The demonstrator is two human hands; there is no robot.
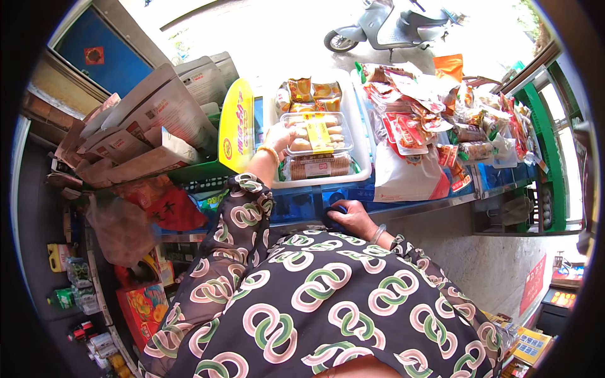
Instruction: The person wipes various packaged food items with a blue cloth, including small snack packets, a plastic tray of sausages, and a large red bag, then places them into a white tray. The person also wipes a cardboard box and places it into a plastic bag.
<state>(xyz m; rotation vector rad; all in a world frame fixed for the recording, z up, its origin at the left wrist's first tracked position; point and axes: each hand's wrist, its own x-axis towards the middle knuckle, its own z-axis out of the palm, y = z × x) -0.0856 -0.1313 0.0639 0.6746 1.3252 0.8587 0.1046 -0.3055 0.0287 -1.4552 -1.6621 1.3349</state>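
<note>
My left hand [279,138] grips the left edge of a clear plastic box of pastries [317,133] with a yellow label band. The box lies in a white plastic tray [365,163], behind a clear-wrapped pack of round biscuits [317,166]. Small wrapped snack packs [307,95] fill the back of the tray. My right hand [350,216] is closed around a dark blue item [333,216], its kind unclear, near the counter's front edge and close to my body.
Paper packages [156,108] stand at the left beside a yellow sign [236,125]. Bagged snacks [411,118] are heaped at the right, above a white bag [406,175]. A plastic bag [123,231] hangs lower left. A scooter [390,26] is parked beyond.
</note>
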